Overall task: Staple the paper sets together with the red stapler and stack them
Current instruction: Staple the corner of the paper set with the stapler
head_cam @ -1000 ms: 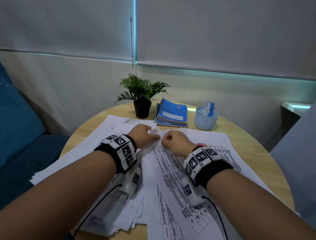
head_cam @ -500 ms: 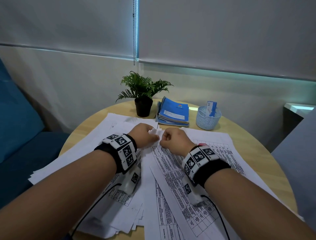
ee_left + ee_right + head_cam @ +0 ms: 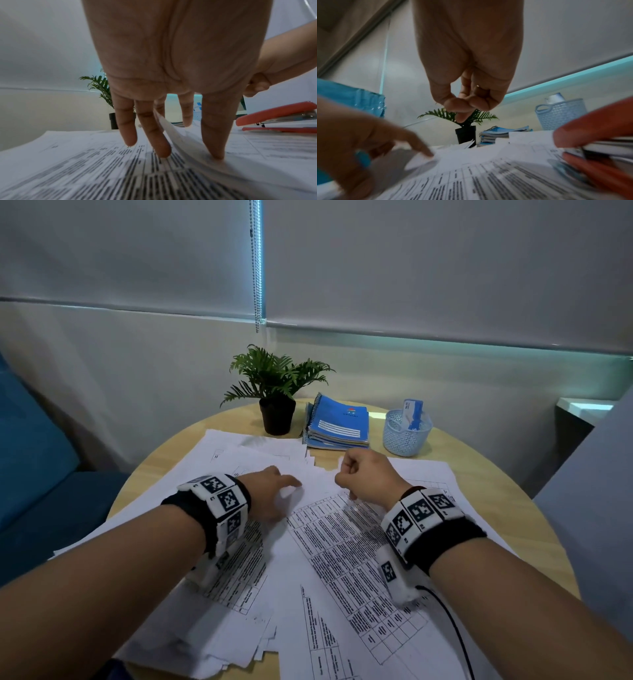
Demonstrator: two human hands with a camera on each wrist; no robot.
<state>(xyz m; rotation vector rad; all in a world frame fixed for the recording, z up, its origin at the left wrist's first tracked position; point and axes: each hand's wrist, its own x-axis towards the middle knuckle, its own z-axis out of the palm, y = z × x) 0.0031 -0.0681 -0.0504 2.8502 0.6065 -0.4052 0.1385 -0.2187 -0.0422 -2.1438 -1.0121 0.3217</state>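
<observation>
Round wooden table point(image 3: 479, 463) is covered with loose printed paper sets point(image 3: 342, 559). One sheet edge is lifted between the straight fingers of the left hand point(image 3: 171, 67), apparently to separate a set. Just right of it the right hand point(image 3: 368, 477) is curled, seemingly empty. The red stapler point(image 3: 278, 117) lies beside that fist, hidden from the head view.

Matt printed paper sheets point(image 3: 342, 559), glossy red plastic stapler point(image 3: 278, 115), pale wood table point(image 3: 496, 474)
</observation>
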